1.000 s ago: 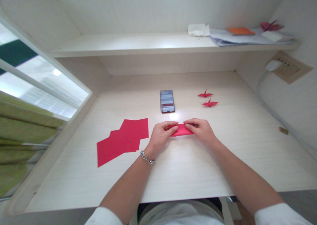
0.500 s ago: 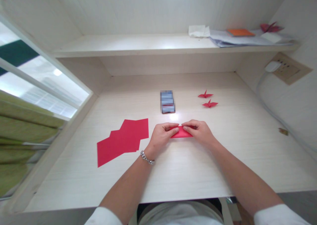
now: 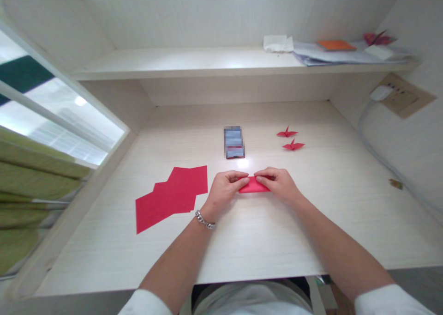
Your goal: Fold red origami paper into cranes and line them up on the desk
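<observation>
A small folded piece of red paper (image 3: 254,186) lies on the pale wooden desk (image 3: 263,232) in front of me. My left hand (image 3: 224,190) pinches its left end with curled fingers. My right hand (image 3: 278,184) presses and pinches its right end, the fingertips meeting near the middle of the top edge. Most of the paper's ends are hidden under my fingers. A silver bracelet (image 3: 205,220) sits on my left wrist.
Several flat red paper sheets (image 3: 171,196) overlap to the left of my hands. A phone (image 3: 234,142) lies behind them, and two red paper cranes (image 3: 290,138) sit at the back right. The shelf (image 3: 194,61) above holds papers, an orange pad (image 3: 335,45) and another red crane (image 3: 378,39). A wall socket (image 3: 398,93) with a cable is at the right.
My two hands have drawn closer together over the red paper, so less of it shows between them. Since half a second ago almost nothing has moved.
</observation>
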Motion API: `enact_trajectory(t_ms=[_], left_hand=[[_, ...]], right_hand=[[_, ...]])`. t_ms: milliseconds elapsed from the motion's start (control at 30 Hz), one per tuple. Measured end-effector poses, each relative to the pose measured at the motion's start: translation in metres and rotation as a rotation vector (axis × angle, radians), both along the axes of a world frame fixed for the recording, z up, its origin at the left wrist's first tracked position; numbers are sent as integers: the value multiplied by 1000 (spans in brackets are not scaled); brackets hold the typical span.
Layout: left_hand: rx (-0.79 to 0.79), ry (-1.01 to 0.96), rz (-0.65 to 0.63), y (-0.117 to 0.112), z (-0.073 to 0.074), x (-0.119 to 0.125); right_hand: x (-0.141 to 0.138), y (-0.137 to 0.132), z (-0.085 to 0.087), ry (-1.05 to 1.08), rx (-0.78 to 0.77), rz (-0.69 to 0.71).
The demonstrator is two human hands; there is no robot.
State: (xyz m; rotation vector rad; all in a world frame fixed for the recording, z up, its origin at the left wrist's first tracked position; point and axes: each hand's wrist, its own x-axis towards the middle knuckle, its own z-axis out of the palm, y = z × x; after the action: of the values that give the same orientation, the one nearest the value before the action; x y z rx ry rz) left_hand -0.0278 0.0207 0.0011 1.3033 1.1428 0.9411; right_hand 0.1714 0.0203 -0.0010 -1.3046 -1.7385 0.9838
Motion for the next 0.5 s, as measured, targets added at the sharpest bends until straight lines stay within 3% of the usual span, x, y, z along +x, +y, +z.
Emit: enact_trajectory(t_ms=[333, 500], left_hand=[[-51, -146, 142, 7, -1, -11], [-99, -100, 56, 3, -4, -2]], right_hand=[[4, 1, -2, 15, 15, -67], [2, 0, -1, 21, 52, -66]])
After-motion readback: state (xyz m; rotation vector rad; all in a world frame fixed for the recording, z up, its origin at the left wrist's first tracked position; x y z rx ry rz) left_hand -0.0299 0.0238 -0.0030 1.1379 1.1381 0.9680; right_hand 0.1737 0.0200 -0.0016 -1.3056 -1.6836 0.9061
